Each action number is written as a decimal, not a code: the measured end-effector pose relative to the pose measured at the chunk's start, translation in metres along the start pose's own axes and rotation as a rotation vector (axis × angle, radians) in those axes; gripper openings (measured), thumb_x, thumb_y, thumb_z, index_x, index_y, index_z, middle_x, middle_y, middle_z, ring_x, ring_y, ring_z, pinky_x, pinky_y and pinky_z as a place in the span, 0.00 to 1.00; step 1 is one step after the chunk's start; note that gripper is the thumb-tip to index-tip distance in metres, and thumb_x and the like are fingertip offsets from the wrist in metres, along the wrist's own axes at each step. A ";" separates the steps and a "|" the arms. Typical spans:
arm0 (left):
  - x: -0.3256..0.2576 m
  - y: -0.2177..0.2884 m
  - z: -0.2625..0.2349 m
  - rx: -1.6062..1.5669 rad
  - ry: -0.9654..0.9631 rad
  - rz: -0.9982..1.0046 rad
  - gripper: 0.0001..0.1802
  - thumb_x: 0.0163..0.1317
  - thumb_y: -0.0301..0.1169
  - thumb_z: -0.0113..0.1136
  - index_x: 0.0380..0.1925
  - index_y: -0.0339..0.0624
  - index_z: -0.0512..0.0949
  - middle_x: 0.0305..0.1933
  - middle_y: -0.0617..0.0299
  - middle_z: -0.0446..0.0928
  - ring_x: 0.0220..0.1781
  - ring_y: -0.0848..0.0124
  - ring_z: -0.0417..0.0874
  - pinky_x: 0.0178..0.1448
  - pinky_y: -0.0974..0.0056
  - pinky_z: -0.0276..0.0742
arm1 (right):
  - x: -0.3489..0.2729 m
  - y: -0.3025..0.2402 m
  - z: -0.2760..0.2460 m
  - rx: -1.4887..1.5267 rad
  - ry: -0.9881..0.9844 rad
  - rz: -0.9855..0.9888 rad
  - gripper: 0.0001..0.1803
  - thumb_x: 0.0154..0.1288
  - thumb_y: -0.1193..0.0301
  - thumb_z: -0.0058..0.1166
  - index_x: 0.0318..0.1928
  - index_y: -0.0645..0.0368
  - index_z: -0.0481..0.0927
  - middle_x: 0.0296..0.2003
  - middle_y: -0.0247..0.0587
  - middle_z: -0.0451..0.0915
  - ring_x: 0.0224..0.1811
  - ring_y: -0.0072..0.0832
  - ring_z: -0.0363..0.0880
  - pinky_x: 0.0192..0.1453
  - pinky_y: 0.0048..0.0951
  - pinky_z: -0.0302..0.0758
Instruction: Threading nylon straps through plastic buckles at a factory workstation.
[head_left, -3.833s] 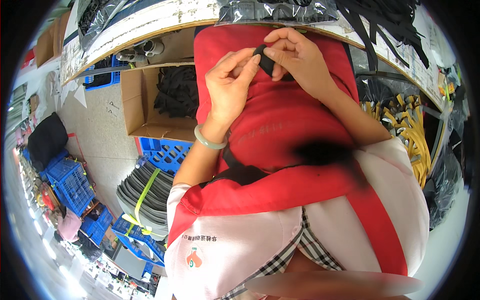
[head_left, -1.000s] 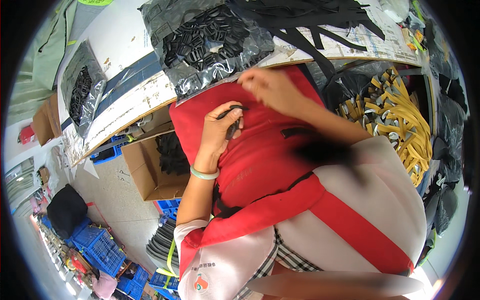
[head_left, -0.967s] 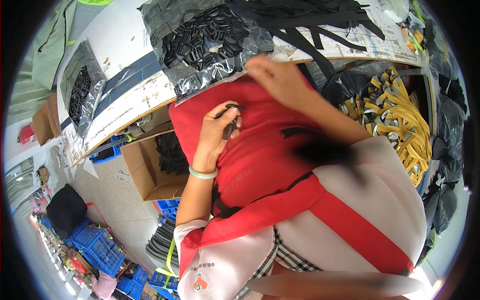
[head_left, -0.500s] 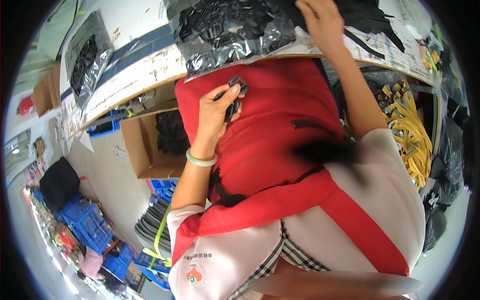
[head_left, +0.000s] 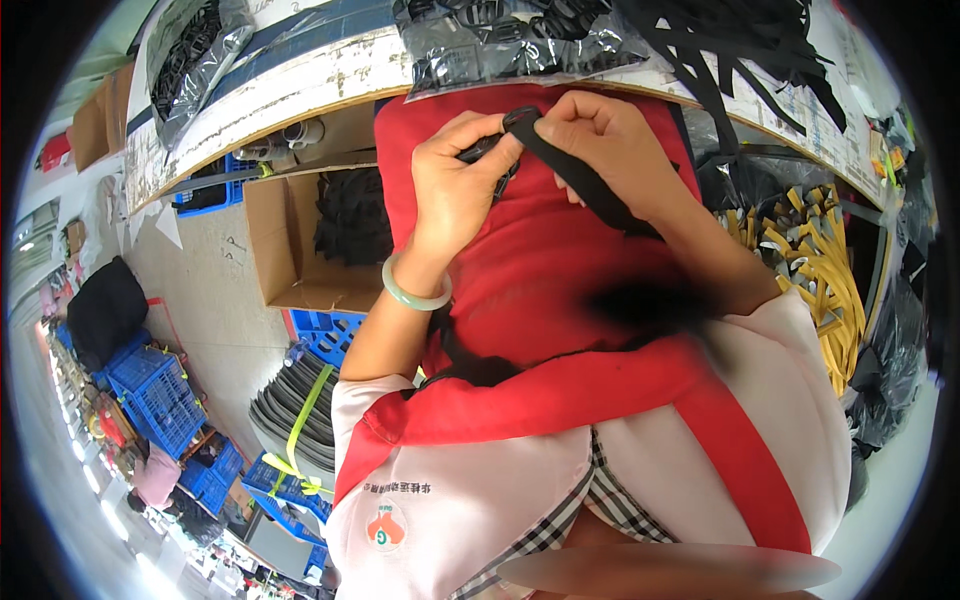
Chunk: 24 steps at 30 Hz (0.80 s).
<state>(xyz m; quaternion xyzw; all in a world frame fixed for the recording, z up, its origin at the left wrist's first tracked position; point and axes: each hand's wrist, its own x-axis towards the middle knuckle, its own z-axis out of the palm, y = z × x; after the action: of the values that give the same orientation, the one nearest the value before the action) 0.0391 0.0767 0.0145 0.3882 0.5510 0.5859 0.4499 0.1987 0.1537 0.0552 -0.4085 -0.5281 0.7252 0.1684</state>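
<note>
Over my red apron [head_left: 520,270], both hands meet just short of the table edge. My left hand [head_left: 450,190] is closed around black plastic buckles [head_left: 520,120], one of which pokes out above the thumb and fingertips. Pinched in my right hand [head_left: 620,150] is a black webbing strap [head_left: 580,180]. Its end lies against the buckle; whether it passes through the slot is hidden by the fingers. The rest of the strap runs down under my right wrist.
On the white table [head_left: 340,75] lie a clear bag of black buckles [head_left: 520,55], a second bag [head_left: 195,65] and loose black straps [head_left: 740,50]. Below are a cardboard box [head_left: 270,255] and yellow straps [head_left: 830,290]. Blue crates [head_left: 160,400] and another person [head_left: 155,475] are at far left.
My right hand has come back from the table's strap pile with a black strap and brought it to the buckle. My left hand has risen slightly to the right, still holding buckles.
</note>
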 end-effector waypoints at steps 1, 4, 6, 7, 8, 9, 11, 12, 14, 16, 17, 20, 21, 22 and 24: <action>-0.002 -0.001 -0.001 0.044 0.012 0.023 0.07 0.55 0.18 0.65 0.35 0.33 0.82 0.28 0.65 0.76 0.28 0.80 0.74 0.30 0.74 0.69 | 0.002 0.004 0.001 0.001 -0.002 0.005 0.10 0.69 0.66 0.52 0.36 0.60 0.76 0.20 0.34 0.76 0.16 0.17 0.74 0.18 0.18 0.68; -0.001 -0.004 -0.001 0.364 0.056 0.316 0.09 0.53 0.18 0.66 0.35 0.34 0.82 0.28 0.62 0.77 0.27 0.77 0.75 0.31 0.72 0.70 | 0.006 0.010 0.003 0.136 0.017 0.036 0.09 0.69 0.66 0.53 0.36 0.59 0.76 0.18 0.33 0.75 0.14 0.17 0.71 0.16 0.17 0.66; -0.001 -0.002 0.001 0.387 0.072 0.330 0.09 0.52 0.19 0.67 0.35 0.35 0.82 0.29 0.60 0.77 0.27 0.75 0.76 0.32 0.72 0.71 | 0.005 0.014 0.004 0.362 -0.040 0.019 0.11 0.67 0.65 0.55 0.35 0.61 0.76 0.22 0.36 0.78 0.18 0.19 0.75 0.21 0.18 0.71; -0.001 -0.001 0.001 0.410 0.086 0.345 0.10 0.51 0.19 0.67 0.35 0.35 0.82 0.29 0.59 0.78 0.28 0.73 0.77 0.33 0.71 0.72 | 0.006 0.016 0.004 0.360 -0.040 0.021 0.11 0.67 0.65 0.55 0.35 0.61 0.76 0.22 0.36 0.78 0.18 0.19 0.75 0.21 0.18 0.71; -0.002 -0.001 0.001 0.410 0.085 0.344 0.10 0.51 0.19 0.67 0.35 0.35 0.82 0.29 0.59 0.78 0.28 0.73 0.77 0.33 0.71 0.72 | 0.007 0.019 0.004 0.420 -0.037 0.021 0.11 0.67 0.65 0.56 0.36 0.61 0.76 0.23 0.36 0.78 0.18 0.19 0.74 0.21 0.18 0.71; -0.002 -0.002 0.000 0.396 0.071 0.317 0.10 0.51 0.19 0.67 0.35 0.35 0.82 0.29 0.59 0.78 0.28 0.72 0.77 0.33 0.71 0.73 | 0.008 0.021 0.005 0.479 -0.033 0.021 0.11 0.67 0.65 0.56 0.36 0.61 0.76 0.23 0.37 0.78 0.18 0.18 0.73 0.21 0.18 0.71; -0.003 -0.003 0.001 0.384 0.056 0.289 0.10 0.51 0.19 0.67 0.35 0.35 0.82 0.29 0.59 0.78 0.28 0.72 0.78 0.33 0.71 0.73 | 0.009 0.024 0.006 0.507 -0.047 -0.007 0.11 0.67 0.65 0.56 0.37 0.61 0.76 0.24 0.37 0.78 0.19 0.18 0.73 0.22 0.18 0.71; -0.005 -0.006 0.002 0.416 0.061 0.350 0.09 0.51 0.19 0.67 0.35 0.35 0.82 0.29 0.58 0.78 0.28 0.71 0.78 0.33 0.70 0.74 | 0.010 0.026 0.007 0.535 -0.062 -0.036 0.11 0.67 0.65 0.56 0.37 0.61 0.75 0.24 0.37 0.78 0.19 0.18 0.73 0.22 0.18 0.71; -0.006 -0.011 0.001 0.448 0.064 0.411 0.09 0.52 0.19 0.67 0.35 0.34 0.82 0.29 0.58 0.78 0.28 0.71 0.78 0.34 0.70 0.74 | 0.013 0.029 0.009 0.475 -0.033 -0.042 0.11 0.67 0.65 0.57 0.39 0.62 0.75 0.24 0.37 0.78 0.20 0.18 0.73 0.23 0.19 0.71; -0.005 -0.014 -0.004 0.405 0.071 0.341 0.09 0.51 0.19 0.67 0.34 0.34 0.82 0.30 0.58 0.79 0.29 0.70 0.79 0.34 0.70 0.74 | 0.013 0.031 0.010 0.415 -0.002 -0.048 0.12 0.67 0.65 0.57 0.40 0.62 0.75 0.25 0.36 0.78 0.20 0.18 0.74 0.24 0.19 0.72; -0.005 -0.014 -0.006 0.405 0.068 0.340 0.09 0.51 0.19 0.67 0.34 0.34 0.82 0.30 0.58 0.79 0.29 0.70 0.79 0.34 0.70 0.74 | 0.011 0.032 0.011 0.344 0.019 -0.062 0.13 0.67 0.65 0.57 0.42 0.62 0.75 0.25 0.36 0.78 0.21 0.18 0.74 0.24 0.19 0.72; -0.008 -0.015 -0.008 0.419 0.087 0.334 0.09 0.50 0.18 0.68 0.33 0.33 0.81 0.31 0.57 0.79 0.30 0.69 0.80 0.35 0.69 0.75 | 0.013 0.033 0.013 0.263 0.026 -0.091 0.15 0.67 0.64 0.57 0.45 0.63 0.75 0.26 0.36 0.79 0.22 0.19 0.75 0.25 0.19 0.73; -0.009 -0.017 -0.008 0.421 0.088 0.333 0.09 0.50 0.18 0.68 0.33 0.33 0.81 0.31 0.57 0.79 0.30 0.69 0.80 0.35 0.69 0.75 | 0.015 0.033 0.014 0.252 0.010 -0.105 0.16 0.67 0.63 0.57 0.47 0.63 0.74 0.27 0.36 0.79 0.24 0.19 0.76 0.26 0.19 0.74; -0.010 -0.018 -0.008 0.491 0.073 0.433 0.09 0.50 0.18 0.68 0.34 0.33 0.81 0.31 0.56 0.79 0.30 0.69 0.80 0.35 0.69 0.75 | 0.018 0.036 0.011 0.252 0.007 -0.104 0.16 0.67 0.63 0.57 0.47 0.63 0.74 0.27 0.36 0.79 0.24 0.19 0.76 0.26 0.19 0.74; -0.009 -0.022 -0.012 0.549 0.029 0.532 0.11 0.51 0.18 0.68 0.36 0.33 0.81 0.32 0.59 0.79 0.31 0.70 0.81 0.34 0.69 0.75 | 0.027 0.043 0.003 0.381 -0.170 -0.001 0.18 0.68 0.62 0.56 0.49 0.62 0.75 0.30 0.36 0.79 0.26 0.18 0.76 0.30 0.19 0.75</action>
<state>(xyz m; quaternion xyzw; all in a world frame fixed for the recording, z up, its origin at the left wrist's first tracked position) 0.0322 0.0639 -0.0085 0.6153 0.5736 0.5186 0.1534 0.1885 0.1536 0.0057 -0.3064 -0.3938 0.8437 0.1979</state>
